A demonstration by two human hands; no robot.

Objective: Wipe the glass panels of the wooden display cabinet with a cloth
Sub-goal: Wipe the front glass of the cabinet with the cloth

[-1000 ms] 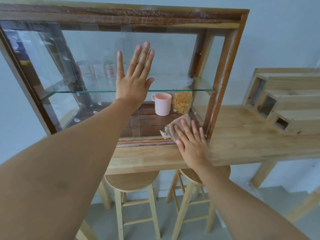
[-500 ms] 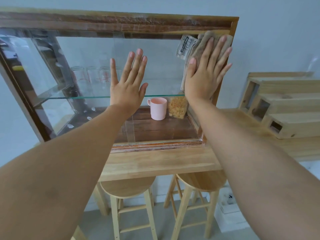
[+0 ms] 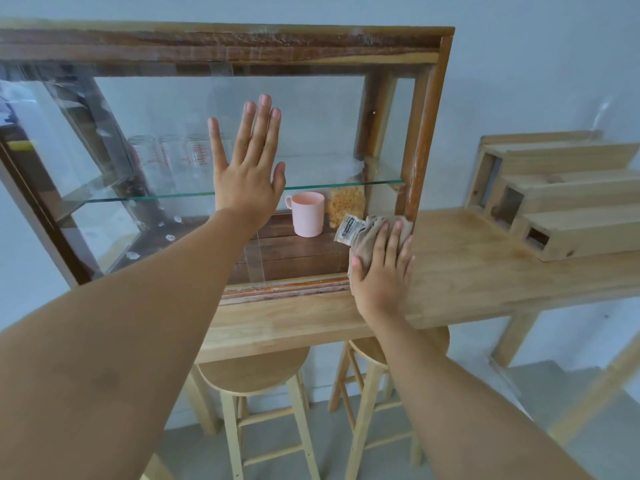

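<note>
The wooden display cabinet stands on a light wooden counter, its front closed by glass panels. My left hand lies flat and spread against the glass near the middle, holding nothing. My right hand presses a brownish-grey cloth with a white label against the lower right corner of the front glass, beside the right post. Inside the cabinet are a glass shelf, a pink mug, a jar of yellowish food and clear measuring glasses.
A stepped wooden rack sits on the counter to the right of the cabinet. Two wooden stools stand under the counter. A pale wall is behind everything.
My right hand swept the cloth from the bottom right corner of the glass to the top right, and is now back down at the bottom right. My left hand stayed flat on the glass.
</note>
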